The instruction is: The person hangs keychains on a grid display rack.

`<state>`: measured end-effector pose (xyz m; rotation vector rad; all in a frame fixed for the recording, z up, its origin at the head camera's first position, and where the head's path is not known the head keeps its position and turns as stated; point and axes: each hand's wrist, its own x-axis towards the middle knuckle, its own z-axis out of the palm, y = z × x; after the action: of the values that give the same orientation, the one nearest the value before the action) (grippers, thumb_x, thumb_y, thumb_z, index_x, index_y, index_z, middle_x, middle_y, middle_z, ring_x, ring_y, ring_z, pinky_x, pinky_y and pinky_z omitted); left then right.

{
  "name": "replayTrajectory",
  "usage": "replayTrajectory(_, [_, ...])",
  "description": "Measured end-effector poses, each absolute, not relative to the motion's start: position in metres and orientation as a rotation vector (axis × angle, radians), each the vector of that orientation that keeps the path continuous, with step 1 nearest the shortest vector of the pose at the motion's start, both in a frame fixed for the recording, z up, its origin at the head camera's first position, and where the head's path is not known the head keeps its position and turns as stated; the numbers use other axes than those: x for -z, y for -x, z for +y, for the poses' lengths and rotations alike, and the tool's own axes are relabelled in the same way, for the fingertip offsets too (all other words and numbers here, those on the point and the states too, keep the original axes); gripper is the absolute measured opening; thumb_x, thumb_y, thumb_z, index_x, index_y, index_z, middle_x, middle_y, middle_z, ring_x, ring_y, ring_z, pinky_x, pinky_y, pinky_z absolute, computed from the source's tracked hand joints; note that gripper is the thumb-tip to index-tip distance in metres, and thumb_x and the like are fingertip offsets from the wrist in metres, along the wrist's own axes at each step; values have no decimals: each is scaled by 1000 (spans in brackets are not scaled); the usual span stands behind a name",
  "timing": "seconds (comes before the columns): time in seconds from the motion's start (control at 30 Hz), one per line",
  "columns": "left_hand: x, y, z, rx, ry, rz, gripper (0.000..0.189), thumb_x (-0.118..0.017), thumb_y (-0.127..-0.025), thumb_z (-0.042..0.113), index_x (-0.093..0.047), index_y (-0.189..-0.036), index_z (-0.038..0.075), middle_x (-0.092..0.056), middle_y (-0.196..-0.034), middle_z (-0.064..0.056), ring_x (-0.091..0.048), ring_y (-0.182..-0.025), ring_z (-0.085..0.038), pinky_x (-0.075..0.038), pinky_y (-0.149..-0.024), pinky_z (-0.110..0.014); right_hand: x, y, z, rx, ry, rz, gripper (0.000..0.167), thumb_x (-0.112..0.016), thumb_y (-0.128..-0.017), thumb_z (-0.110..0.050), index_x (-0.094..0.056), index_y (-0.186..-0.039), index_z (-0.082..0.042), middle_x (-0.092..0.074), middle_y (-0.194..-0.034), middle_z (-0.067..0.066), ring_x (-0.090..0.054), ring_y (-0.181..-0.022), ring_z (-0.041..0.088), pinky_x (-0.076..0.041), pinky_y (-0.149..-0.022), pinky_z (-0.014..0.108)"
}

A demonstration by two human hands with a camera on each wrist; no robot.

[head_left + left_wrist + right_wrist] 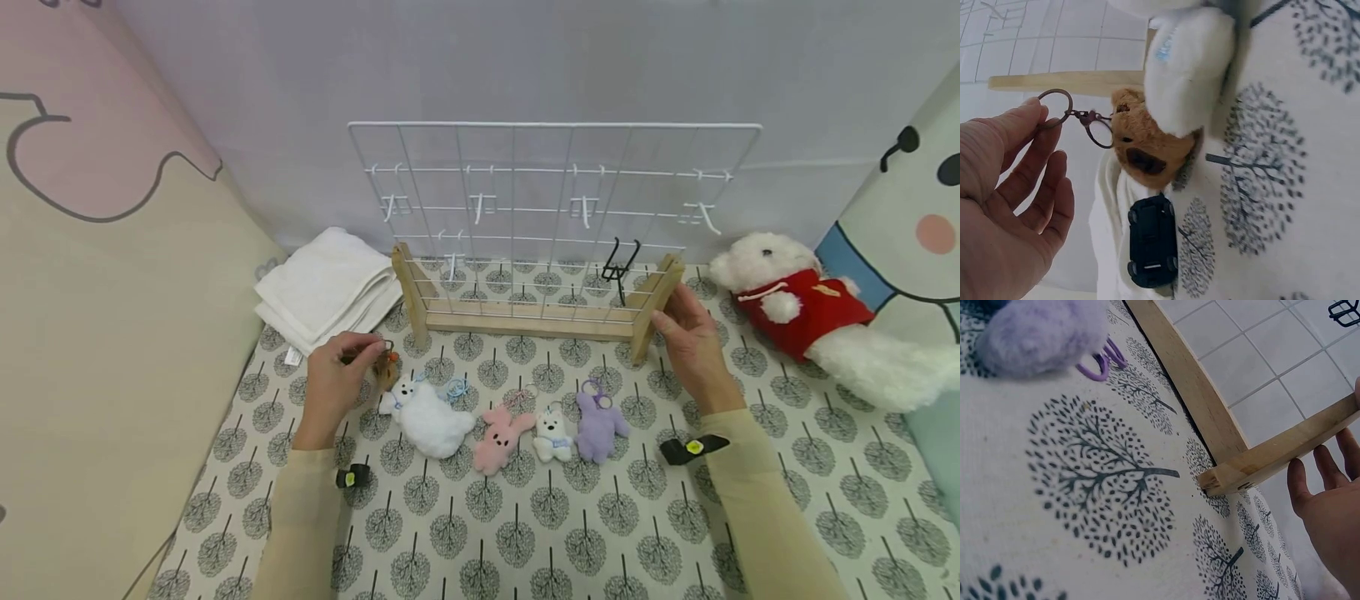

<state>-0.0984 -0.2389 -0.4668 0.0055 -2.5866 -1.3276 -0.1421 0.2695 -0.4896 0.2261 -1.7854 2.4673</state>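
My left hand (335,379) pinches the metal ring (1055,92) of a brown bear plush keychain (1147,147) between thumb and fingertips. The bear hangs by its short chain beside a white plush keychain (431,417) with a blue ring. At the other side, my right hand (693,346) holds the right wooden leg (654,310) of a white wire grid rack (513,208), fingertips on its outer side. A pink rabbit plush (498,442), a small white bear plush (552,437) and a purple plush (597,429) lie in a row before the rack.
White hooks (480,208) and one black hook (618,271) hang on the grid. Folded white towels (330,287) lie at the left. A large white plush in a red top (802,308) lies at the right. A dark toy car (1152,240) shows near the bear.
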Motion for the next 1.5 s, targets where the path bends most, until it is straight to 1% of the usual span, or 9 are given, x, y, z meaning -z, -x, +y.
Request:
replayTrajectory(0.13, [462,102,-236,1359,9,-2548,14,-78,-97,18,-80,-107,8,-77,-104,-8,-65,-87,-15,-52,-68,-18,490,142,270,-2466,-220,-1792,59,-52,-106,8,-42,-162,-9,-46,-156,1,-33,-152,28,-32,-123,27])
replayTrajectory(0.4, [451,107,-233,1364,34,-2521,16,-78,-98,22,-80,-108,9,-77,-105,-4,-64,-94,-11,-51,-76,-25,491,142,269,-2474,-215,-1780,60,-52,-106,9,-42,-161,-9,-48,-155,1,-35,-150,26,-33,-122,27])
replayTrajectory(0.5, [445,109,-230,1372,53,-2495,16,-78,-98,22,-80,-107,8,-77,-104,-6,-64,-94,-11,-51,-78,-28,491,141,269,-2477,-214,-1775,60,-53,-106,9,-42,-161,-10,-49,-154,-1,-36,-149,25,-34,-121,27])
replayTrajectory(0.6, [440,110,-229,1371,73,-2459,15,-79,-98,21,-81,-104,8,-77,-103,-8,-63,-94,-10,-50,-81,-27,491,141,269,-2476,-213,-1772,60,-53,-105,9,-42,-161,-10,-50,-153,-1,-37,-148,24,-34,-120,27])
replayTrajectory(0.83, [425,111,-224,1416,106,-2378,9,-80,-96,14,-82,-101,6,-77,-100,-10,-61,-93,-8,-47,-86,-28,491,141,268,-2474,-238,-1740,60,-52,-105,11,-44,-161,-8,-52,-152,-1,-41,-144,21,-36,-118,25])
replayTrajectory(1.0, [413,114,-218,1427,127,-2322,8,-79,-94,4,-80,-101,0,-76,-98,-17,-61,-90,-6,-47,-84,-26,491,141,269,-2475,-256,-1720,60,-52,-104,12,-44,-160,-8,-53,-152,1,-43,-143,19,-37,-117,25])
replayTrajectory(1.13, [405,117,-214,1408,133,-2296,8,-78,-92,-2,-78,-100,-6,-75,-100,-22,-60,-89,-4,-46,-85,-27,491,141,269,-2480,-267,-1702,59,-52,-104,13,-45,-159,-7,-55,-151,0,-45,-141,18,-37,-116,25])
replayTrajectory(1.3, [395,121,-212,1411,175,-2272,6,-78,-93,-1,-79,-98,-5,-76,-99,-20,-60,-91,-4,-46,-88,-27,492,142,269,-2475,-262,-1717,59,-51,-104,12,-44,-160,-7,-55,-150,0,-45,-140,19,-38,-115,24])
replayTrajectory(1.5, [385,127,-212,1382,228,-2244,5,-77,-93,-5,-78,-97,-7,-76,-97,-20,-60,-89,-3,-46,-87,-25,491,144,267,-2485,-261,-1697,60,-50,-104,14,-43,-160,-6,-54,-151,2,-44,-141,20,-39,-115,25])
